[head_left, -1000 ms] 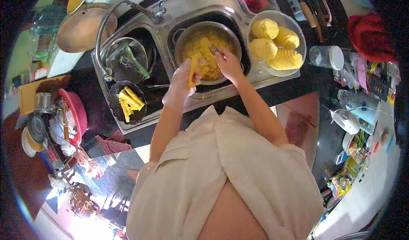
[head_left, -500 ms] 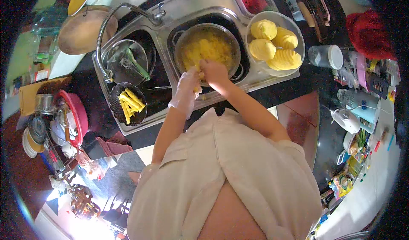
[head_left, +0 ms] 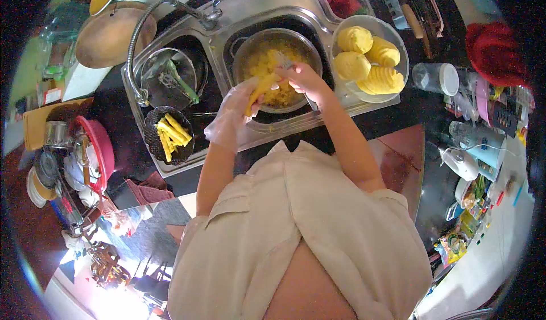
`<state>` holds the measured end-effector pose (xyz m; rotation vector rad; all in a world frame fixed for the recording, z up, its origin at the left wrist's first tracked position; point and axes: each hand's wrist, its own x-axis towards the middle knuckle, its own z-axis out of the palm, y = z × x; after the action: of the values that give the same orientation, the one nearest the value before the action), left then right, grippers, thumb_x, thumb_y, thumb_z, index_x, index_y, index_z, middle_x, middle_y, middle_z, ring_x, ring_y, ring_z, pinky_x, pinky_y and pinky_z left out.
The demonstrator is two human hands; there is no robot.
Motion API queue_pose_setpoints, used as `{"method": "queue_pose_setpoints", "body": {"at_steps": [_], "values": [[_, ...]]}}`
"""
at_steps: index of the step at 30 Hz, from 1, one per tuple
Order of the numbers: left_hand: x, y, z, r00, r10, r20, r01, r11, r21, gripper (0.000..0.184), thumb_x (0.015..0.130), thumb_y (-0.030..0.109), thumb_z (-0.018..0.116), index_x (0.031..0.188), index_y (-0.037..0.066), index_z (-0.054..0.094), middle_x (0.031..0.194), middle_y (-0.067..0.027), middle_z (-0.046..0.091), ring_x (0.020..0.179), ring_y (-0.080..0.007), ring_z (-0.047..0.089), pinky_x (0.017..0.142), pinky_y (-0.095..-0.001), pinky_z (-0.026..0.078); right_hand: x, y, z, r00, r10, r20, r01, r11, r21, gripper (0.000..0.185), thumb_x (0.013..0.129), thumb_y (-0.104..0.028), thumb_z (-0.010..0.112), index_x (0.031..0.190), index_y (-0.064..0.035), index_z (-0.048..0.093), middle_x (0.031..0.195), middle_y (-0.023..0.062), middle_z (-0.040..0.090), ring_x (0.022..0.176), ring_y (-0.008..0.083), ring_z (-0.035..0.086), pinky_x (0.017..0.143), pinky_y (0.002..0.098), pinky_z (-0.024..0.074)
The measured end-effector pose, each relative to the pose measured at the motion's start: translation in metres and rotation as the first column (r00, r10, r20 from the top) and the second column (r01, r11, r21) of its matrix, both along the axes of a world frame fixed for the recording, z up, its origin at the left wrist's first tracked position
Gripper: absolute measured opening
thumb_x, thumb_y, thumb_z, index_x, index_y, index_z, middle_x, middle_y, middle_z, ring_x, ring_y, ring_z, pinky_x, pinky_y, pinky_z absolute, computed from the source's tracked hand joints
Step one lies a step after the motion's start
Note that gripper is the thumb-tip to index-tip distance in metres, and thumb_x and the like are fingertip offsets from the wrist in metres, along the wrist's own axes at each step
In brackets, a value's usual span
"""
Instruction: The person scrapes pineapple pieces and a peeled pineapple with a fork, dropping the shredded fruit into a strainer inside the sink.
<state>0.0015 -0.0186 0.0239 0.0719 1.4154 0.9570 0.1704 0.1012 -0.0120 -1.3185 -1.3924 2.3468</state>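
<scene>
Over a metal pot in the right sink basin, my left hand wears a clear plastic glove and is closed around a yellow pineapple piece. My bare right hand grips a fork, its silvery head at the top of the piece and its handle showing below the palm. Shredded yellow pineapple fills much of the pot. To the right, several peeled pineapples sit in a clear bowl. Pale yellow core strips lie in a small black basket at left.
A curved faucet arches over the left basin, where a clear lid or bowl holds a green-handled tool. Behind the pineapples stands a container with something red. A knife and a white-lidded jar are at right.
My hands have moved up and apart slightly over the pot. The pineapple piece and the fork in my right hand now show more clearly. The view has shifted a little.
</scene>
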Motion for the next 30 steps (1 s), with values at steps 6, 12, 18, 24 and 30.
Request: {"method": "queue_pose_setpoints", "body": {"at_steps": [6, 12, 18, 24, 30], "values": [[-0.003, 0.012, 0.011, 0.970, 0.155, 0.185, -0.178, 0.978, 0.111, 0.032, 0.090, 0.038, 0.056, 0.095, 0.007, 0.062, 0.077, -0.0068, 0.063, 0.053, -0.0126, 0.055, 0.043, -0.0221, 0.043, 0.015, -0.001, 0.002, 0.992, -0.034, -0.125, 0.031, 0.999, -0.028, 0.026, 0.076, -0.034, 0.076, 0.087, -0.0111, 0.068, 0.056, -0.0089, 0.047, 0.042, 0.0017, 0.028, 0.038, 0.0229, 0.0160], [0.032, 0.019, -0.025, 0.883, 0.368, 0.291, -0.441, 0.863, 0.247, 0.036, 0.091, 0.038, 0.058, 0.105, 0.004, 0.059, 0.095, -0.0104, 0.065, 0.075, -0.0185, 0.064, 0.059, -0.0305, 0.054, 0.009, -0.032, 0.018, 0.974, -0.210, -0.087, 0.219, 0.970, 0.107, 0.023, 0.082, -0.028, 0.069, 0.086, -0.0057, 0.066, 0.058, -0.0075, 0.049, 0.043, 0.0018, 0.031, 0.040, 0.0221, 0.0199], [0.036, 0.008, -0.061, 0.911, 0.319, 0.261, -0.387, 0.881, 0.273, 0.022, 0.085, 0.026, 0.065, 0.096, 0.007, 0.062, 0.086, -0.0065, 0.064, 0.073, -0.0188, 0.063, 0.062, -0.0328, 0.053, -0.005, -0.055, 0.007, 0.958, -0.225, -0.179, 0.269, 0.921, 0.282, 0.026, 0.087, -0.028, 0.063, 0.090, -0.0020, 0.063, 0.065, -0.0005, 0.056, 0.058, 0.0111, 0.050, 0.054, 0.0287, 0.0389], [0.027, 0.000, -0.053, 0.977, 0.202, 0.070, -0.205, 0.978, 0.042, 0.024, 0.087, 0.028, 0.060, 0.100, 0.007, 0.062, 0.078, -0.0041, 0.060, 0.062, -0.0166, 0.057, 0.054, -0.0298, 0.048, 0.011, -0.041, -0.011, 0.980, 0.018, 0.200, -0.138, 0.783, 0.606, 0.034, 0.091, -0.036, 0.053, 0.101, -0.0050, 0.061, 0.083, 0.0167, 0.066, 0.072, 0.0308, 0.064, 0.065, 0.0430, 0.0485], [0.015, 0.001, -0.011, 0.919, -0.077, -0.386, 0.144, 0.979, 0.147, 0.034, 0.090, 0.032, 0.052, 0.090, 0.001, 0.065, 0.083, -0.0075, 0.064, 0.063, -0.0150, 0.063, 0.053, -0.0290, 0.051, 0.025, -0.024, -0.038, 0.925, -0.011, 0.380, -0.178, 0.870, 0.459, 0.039, 0.090, -0.038, 0.046, 0.093, -0.0040, 0.064, 0.084, 0.0187, 0.067, 0.081, 0.0381, 0.064, 0.072, 0.0447, 0.0497]]}}
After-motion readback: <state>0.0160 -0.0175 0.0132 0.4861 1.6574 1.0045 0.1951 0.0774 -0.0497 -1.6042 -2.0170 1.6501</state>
